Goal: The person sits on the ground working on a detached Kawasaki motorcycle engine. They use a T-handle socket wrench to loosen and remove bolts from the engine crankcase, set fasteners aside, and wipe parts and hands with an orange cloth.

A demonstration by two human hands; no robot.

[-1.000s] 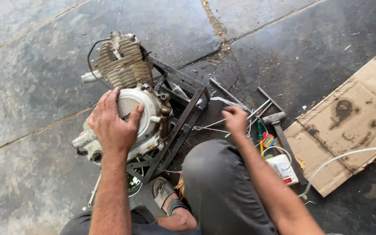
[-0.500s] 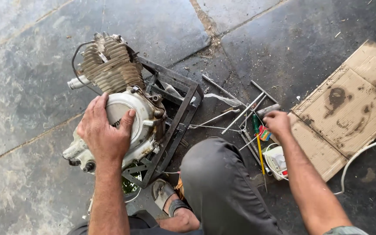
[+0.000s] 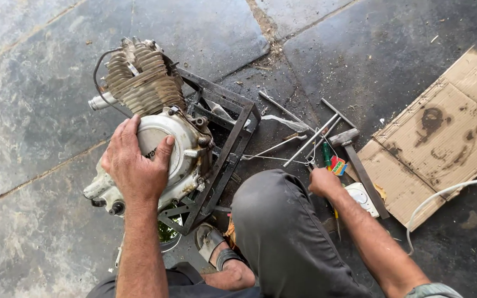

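Head view, nearest first: the person squats on the stone floor (image 3: 34, 110), a grey-trousered knee (image 3: 274, 221) between the arms and a sandalled foot (image 3: 213, 243) below the frame. The left hand (image 3: 136, 165) lies spread, palm down, over the round side cover of the motorcycle engine (image 3: 161, 138), which sits tilted in a dark metal stand (image 3: 230, 140). The cover looks still in place, so by my judgement the engine is not yet opened. The right hand (image 3: 324, 182) is closed among the loose tools (image 3: 310, 140) just beside the knee; what it pinches, if anything, I cannot tell. A hammer (image 3: 354, 152) lies just past it. Further right lie stained cardboard (image 3: 443, 138) and a white cable (image 3: 448, 193). Room is tight between knee, stand and tools; beyond the finned cylinder (image 3: 142, 77) the floor lies open.
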